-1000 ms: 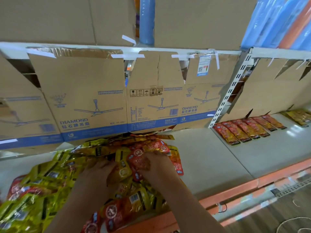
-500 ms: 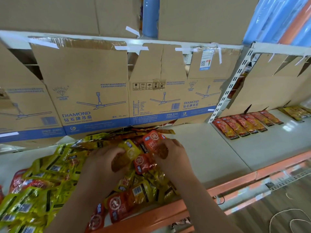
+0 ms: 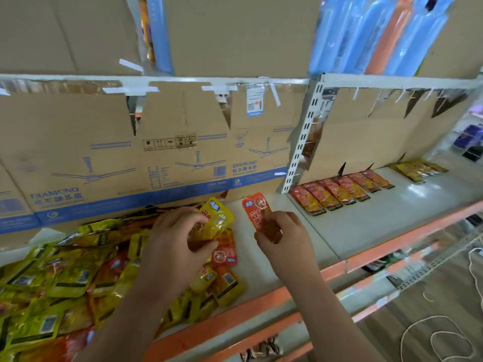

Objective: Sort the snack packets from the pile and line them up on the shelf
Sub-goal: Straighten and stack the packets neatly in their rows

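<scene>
I read left hand point(image 3: 177, 239) curled round yellow packet point(image 3: 218, 219), right hand point(image 3: 285, 236) pinching red packet point(image 3: 257, 207) by lower end. Slick foil could slip free and drop onto pile point(image 3: 65, 270) under left fingers point(image 3: 184, 216).

Shelf point(image 3: 366, 226): packet pile point(image 3: 65, 270) left; red row point(image 3: 342, 192), yellow row point(image 3: 418, 169) right.

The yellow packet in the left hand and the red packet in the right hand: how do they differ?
The yellow packet is held by the left hand, the red packet by the right hand. The yellow packet is above the edge of the pile; the red packet is above bare shelf. The yellow packet's top leans right, the red packet's leans left. Both are flat pouches with a blue label at the top.
</scene>
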`<state>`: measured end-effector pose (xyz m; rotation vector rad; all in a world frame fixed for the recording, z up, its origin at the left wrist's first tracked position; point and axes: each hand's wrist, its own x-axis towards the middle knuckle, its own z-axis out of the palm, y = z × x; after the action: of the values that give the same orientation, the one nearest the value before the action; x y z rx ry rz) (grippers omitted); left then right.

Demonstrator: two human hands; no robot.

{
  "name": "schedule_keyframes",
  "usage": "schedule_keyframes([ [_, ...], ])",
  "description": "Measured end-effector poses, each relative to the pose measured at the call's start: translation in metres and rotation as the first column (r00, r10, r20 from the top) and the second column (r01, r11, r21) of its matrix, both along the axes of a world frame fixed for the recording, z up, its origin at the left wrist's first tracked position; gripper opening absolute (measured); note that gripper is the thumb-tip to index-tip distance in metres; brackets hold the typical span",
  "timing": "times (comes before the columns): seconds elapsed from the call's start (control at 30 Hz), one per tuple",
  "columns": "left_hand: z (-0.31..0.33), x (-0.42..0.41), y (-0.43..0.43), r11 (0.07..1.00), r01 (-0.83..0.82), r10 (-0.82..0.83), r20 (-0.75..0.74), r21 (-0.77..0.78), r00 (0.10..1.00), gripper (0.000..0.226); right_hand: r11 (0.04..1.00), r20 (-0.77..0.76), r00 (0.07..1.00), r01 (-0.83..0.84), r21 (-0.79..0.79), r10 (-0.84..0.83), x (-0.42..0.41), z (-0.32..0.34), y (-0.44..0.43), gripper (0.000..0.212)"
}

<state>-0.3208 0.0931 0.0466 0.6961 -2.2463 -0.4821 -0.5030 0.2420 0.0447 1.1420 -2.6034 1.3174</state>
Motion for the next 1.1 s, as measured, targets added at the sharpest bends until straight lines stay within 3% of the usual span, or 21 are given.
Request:
schedule_keyframes([
  [0.23, 0.016, -0.101, 0.09, 0.997, 0.068, -0.07, -0.056, -0.039, 0.996, 0.048, 0.997, -0.029, 0.998, 0.046, -0.07, -0.048, -0.083, 0.014, 0.111, 0.037],
  [0.57, 0.015, -0.229, 0.202, 0.98, 0.198, -0.197, -0.017, 0.008, 0.98, 0.047, 0.989, -0.107, 0.986, 0.121, -0.083, -0.13, -0.193, 0.026, 0.247, 0.023],
  [1.1, -0.04, -0.359, 0.179, 0.965, 0.228, -0.228, -0.016, 0.128, 0.974, 0.042, 0.969, -0.169, 0.967, 0.213, 0.124, -0.191, -0.341, 0.003, 0.233, 0.025],
])
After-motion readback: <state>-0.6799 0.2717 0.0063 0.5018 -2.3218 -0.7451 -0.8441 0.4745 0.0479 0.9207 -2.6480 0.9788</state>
